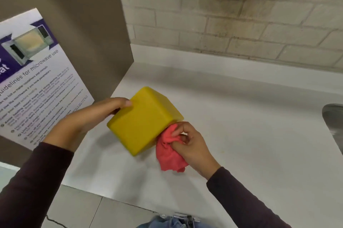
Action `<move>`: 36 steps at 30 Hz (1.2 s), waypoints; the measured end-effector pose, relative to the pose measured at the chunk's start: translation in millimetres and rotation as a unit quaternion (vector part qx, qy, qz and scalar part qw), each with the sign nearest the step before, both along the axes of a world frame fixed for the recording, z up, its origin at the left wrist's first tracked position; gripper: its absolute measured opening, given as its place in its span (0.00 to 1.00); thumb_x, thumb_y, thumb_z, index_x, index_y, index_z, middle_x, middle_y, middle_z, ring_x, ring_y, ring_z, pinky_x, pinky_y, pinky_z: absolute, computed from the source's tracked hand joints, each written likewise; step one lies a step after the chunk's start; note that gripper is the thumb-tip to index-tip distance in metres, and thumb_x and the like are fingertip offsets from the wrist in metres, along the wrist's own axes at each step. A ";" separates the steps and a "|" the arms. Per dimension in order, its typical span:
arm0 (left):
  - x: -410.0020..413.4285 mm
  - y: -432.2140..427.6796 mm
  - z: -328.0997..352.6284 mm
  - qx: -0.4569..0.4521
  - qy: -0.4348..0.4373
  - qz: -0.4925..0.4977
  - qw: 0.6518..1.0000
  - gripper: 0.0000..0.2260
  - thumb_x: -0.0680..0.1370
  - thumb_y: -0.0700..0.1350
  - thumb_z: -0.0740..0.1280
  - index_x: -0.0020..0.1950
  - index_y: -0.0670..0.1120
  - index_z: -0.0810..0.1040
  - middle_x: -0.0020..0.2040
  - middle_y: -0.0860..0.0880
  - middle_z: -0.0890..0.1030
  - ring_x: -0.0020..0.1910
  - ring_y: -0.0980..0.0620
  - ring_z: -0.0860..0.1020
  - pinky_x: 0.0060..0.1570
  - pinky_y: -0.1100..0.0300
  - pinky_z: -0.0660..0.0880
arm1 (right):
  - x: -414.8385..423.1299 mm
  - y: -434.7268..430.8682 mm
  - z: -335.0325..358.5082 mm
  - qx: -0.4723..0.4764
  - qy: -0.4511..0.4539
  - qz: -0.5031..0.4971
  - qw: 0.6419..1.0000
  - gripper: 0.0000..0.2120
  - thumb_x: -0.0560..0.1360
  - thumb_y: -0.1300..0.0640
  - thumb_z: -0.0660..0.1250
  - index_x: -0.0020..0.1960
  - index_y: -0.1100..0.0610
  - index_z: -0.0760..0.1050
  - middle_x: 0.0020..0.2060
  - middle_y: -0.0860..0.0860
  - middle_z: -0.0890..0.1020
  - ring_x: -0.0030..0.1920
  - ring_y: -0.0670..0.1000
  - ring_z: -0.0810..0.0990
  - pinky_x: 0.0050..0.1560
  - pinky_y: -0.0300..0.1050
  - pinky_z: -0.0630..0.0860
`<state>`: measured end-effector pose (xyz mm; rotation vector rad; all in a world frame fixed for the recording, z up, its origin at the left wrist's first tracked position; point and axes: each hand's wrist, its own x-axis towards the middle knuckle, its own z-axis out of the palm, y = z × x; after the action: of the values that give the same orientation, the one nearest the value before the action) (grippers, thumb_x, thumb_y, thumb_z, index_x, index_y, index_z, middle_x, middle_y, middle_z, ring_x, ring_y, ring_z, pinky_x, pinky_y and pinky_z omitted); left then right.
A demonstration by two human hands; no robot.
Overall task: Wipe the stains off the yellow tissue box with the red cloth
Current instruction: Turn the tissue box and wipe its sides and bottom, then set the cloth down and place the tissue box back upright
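Note:
The yellow tissue box (144, 122) is a plain cube held tilted above the white counter (241, 135). My left hand (96, 114) grips its left side, thumb on the upper face. My right hand (191, 146) is closed on the bunched red cloth (169, 155) and presses it against the box's lower right face. That face is turned away, so I see no stains on the visible sides. Part of the cloth hangs loose below my fingers.
A brown cabinet side (83, 23) with a microwave guidelines poster (37, 79) stands at the left. A brick wall (232, 20) runs behind the counter. A metal sink edge (334, 125) shows at the far right. The counter's front edge (130, 198) is near my body.

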<state>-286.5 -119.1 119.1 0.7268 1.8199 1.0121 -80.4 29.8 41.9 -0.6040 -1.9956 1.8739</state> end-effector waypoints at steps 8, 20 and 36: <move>11.1 -31.0 -24.5 -0.057 0.020 0.147 0.987 0.39 0.49 0.73 0.67 0.55 0.55 0.73 0.56 0.49 0.78 0.55 0.47 0.76 0.59 0.50 0.71 | -9.6 -26.1 -12.7 0.049 0.030 0.125 0.991 0.12 0.64 0.78 0.64 0.41 0.66 0.79 0.47 0.53 0.78 0.47 0.40 0.78 0.49 0.30 0.72; 22.5 -32.1 -77.3 0.084 0.047 0.139 0.986 0.28 0.53 0.57 0.75 0.50 0.52 0.77 0.71 0.61 0.61 0.66 0.55 0.67 0.63 0.53 0.67 | 3.5 -10.2 -36.6 -0.015 -0.070 0.083 0.994 0.15 0.73 0.72 0.62 0.47 0.54 0.79 0.48 0.47 0.82 0.46 0.41 0.80 0.49 0.33 0.74; 41.2 24.1 -110.2 0.200 0.065 0.107 0.972 0.16 0.62 0.49 0.70 0.49 0.51 0.76 0.57 0.60 0.70 0.57 0.58 0.71 0.48 0.64 0.69 | 78.3 28.1 -65.5 0.239 -0.222 -0.118 0.938 0.10 0.70 0.61 0.65 0.49 0.51 0.79 0.45 0.45 0.76 0.46 0.45 0.75 0.47 0.37 0.71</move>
<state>-245.3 -95.0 8.9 0.8657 1.8555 1.5330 -2.1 58.0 -23.6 -1.1269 -2.4032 1.1134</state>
